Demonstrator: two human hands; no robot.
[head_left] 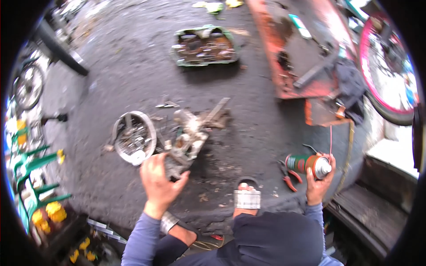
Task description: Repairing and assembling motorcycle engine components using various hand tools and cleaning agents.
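A greasy metal engine part (191, 142) lies on the dark ground in front of me, a rod-like piece jutting from its far side. At its near end is my left hand (159, 181), thumb on one side and fingers on the other, gripping the metal; blur softens the fingertips. My right hand (317, 185) is closed around the nozzle end of a green and red spray can (302, 163), which is tipped on its side. A thin red straw (330, 141) sticks up beside that hand. Red-handled pliers (290, 176) lie just left of it.
A round metal pan (154, 133) of small parts stands left of the engine part. Farther off sits a green-edged tray (205, 63) with more hardware. An orange-red metal ramp-like tray (277, 84) holds tools and a dark cloth (349, 84). A pink-rimmed wheel (364, 57) stands far right, green plastic pieces (33, 162) left.
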